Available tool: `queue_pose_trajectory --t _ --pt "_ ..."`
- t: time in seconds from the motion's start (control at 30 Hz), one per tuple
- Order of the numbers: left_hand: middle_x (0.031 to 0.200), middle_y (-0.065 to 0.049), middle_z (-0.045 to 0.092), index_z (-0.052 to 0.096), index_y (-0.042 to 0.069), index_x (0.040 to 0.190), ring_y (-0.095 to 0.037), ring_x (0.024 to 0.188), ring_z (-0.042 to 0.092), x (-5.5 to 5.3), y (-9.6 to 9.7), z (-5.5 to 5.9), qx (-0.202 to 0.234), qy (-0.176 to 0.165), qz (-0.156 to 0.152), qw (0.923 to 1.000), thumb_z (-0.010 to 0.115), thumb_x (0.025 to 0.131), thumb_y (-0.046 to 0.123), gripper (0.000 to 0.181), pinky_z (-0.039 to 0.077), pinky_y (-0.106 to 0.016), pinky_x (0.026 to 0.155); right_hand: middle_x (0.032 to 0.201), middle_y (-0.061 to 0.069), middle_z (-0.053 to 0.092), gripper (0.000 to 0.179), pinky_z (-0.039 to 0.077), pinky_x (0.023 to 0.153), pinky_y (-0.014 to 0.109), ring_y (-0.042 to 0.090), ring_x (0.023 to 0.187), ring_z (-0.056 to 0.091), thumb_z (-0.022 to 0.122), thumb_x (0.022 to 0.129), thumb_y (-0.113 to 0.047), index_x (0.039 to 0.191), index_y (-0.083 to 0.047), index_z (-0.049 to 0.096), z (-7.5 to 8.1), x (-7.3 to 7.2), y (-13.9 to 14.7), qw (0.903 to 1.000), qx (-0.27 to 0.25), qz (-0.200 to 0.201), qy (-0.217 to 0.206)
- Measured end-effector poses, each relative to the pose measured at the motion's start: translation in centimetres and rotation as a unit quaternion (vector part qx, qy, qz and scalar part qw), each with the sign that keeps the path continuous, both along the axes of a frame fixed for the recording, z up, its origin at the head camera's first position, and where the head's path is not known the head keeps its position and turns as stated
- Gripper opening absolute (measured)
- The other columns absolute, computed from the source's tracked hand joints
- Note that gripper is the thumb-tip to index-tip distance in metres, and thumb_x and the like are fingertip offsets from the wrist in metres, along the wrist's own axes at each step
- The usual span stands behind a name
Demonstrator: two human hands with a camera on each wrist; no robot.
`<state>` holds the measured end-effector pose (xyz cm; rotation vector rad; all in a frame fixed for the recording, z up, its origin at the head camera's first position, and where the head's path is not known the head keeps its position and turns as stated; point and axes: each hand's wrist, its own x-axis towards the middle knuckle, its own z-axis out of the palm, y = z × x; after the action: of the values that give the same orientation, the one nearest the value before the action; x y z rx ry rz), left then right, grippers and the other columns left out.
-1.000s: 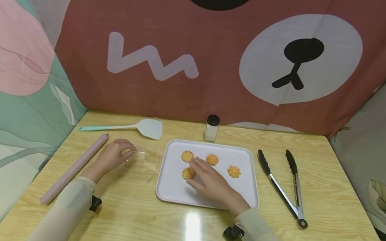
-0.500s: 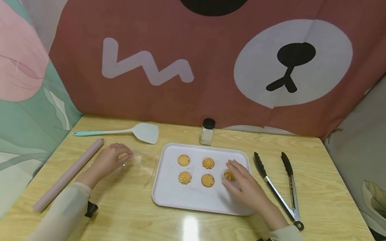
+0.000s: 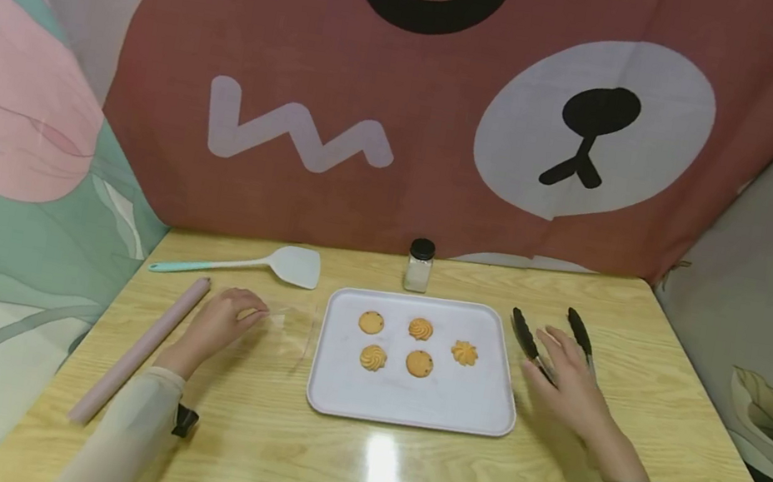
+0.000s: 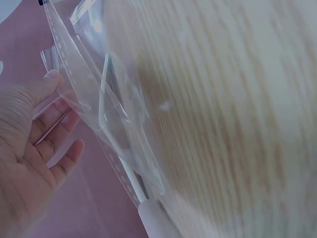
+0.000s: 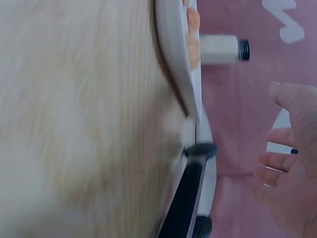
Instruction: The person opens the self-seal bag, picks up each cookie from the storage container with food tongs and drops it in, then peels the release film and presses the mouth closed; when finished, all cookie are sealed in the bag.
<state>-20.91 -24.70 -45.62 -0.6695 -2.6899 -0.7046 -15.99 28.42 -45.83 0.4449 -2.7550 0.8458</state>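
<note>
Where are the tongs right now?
In the head view, the tongs lie on the wood-grain table, right of the white tray, partly hidden by the right hand.

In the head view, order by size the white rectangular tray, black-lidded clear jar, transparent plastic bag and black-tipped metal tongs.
Largest to smallest:
1. White rectangular tray
2. Transparent plastic bag
3. Black-lidded clear jar
Unranked: black-tipped metal tongs, partly covered by the right hand.
</note>
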Motion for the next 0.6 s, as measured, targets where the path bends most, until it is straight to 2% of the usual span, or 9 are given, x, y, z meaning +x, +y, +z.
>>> queue_pose_trajectory --t 0.1,0.23,0.33,0.5,0.6 --pt "0.088 -0.009 0.07 0.073 0.004 0.086 -0.03 0.086 0.063 0.0 0.0 0.1 -0.001 -0.003 0.0 1.0 0.073 0.082 0.006 0.005 0.05 -0.047 0.08 0.137 0.032 0.034 0.056 0.034 0.089 0.069 0.051 0.124 0.03 0.063 0.092 -0.022 0.135 0.009 0.042 -0.2 0.2 1.2 0.9993 -0.002 -0.027 0.028" --pt "0.088 -0.009 0.069 0.073 0.004 0.086 -0.03 0.087 0.063 0.1 0.1 0.2 -0.004 -0.002 0.002 1.0 0.073 0.082 0.006 0.005 0.051 -0.047 0.08 0.133 0.034 0.036 0.057 0.035 0.087 0.069 0.052 0.121 0.033 0.061 0.093 -0.023 0.133 0.012 0.042 -0.7 0.3 2.4 0.9973 -0.006 -0.061 0.041" --pt "0.089 -0.009 0.069 0.073 0.004 0.086 -0.03 0.088 0.062 0.1 0.1 0.2 -0.005 -0.001 0.003 1.0 0.073 0.082 0.006 0.005 0.051 -0.047 0.08 0.132 0.035 0.037 0.059 0.034 0.087 0.068 0.053 0.119 0.033 0.06 0.094 -0.028 0.133 0.013 0.041 -0.9 0.4 3.1 0.9948 -0.011 -0.095 0.034" --pt "0.09 -0.009 0.069 0.073 0.004 0.087 -0.031 0.088 0.062 0.1 0.1 0.1 -0.005 -0.004 0.004 1.0 0.073 0.082 0.007 0.006 0.051 -0.047 0.081 0.128 0.041 0.035 0.074 0.034 0.084 0.069 0.057 0.115 0.032 0.059 0.093 -0.04 0.135 0.016 0.035 -1.0 0.7 3.7 0.9855 -0.002 -0.17 -0.004" --pt "0.09 -0.009 0.069 0.074 0.004 0.088 -0.03 0.089 0.062 0.0 0.2 0.0 -0.003 -0.004 0.005 1.0 0.074 0.082 0.007 0.007 0.051 -0.047 0.081 0.126 0.045 0.033 0.084 0.034 0.083 0.07 0.059 0.113 0.031 0.06 0.09 -0.045 0.136 0.019 0.031 -1.0 0.8 4.0 0.9799 0.004 -0.198 -0.028"
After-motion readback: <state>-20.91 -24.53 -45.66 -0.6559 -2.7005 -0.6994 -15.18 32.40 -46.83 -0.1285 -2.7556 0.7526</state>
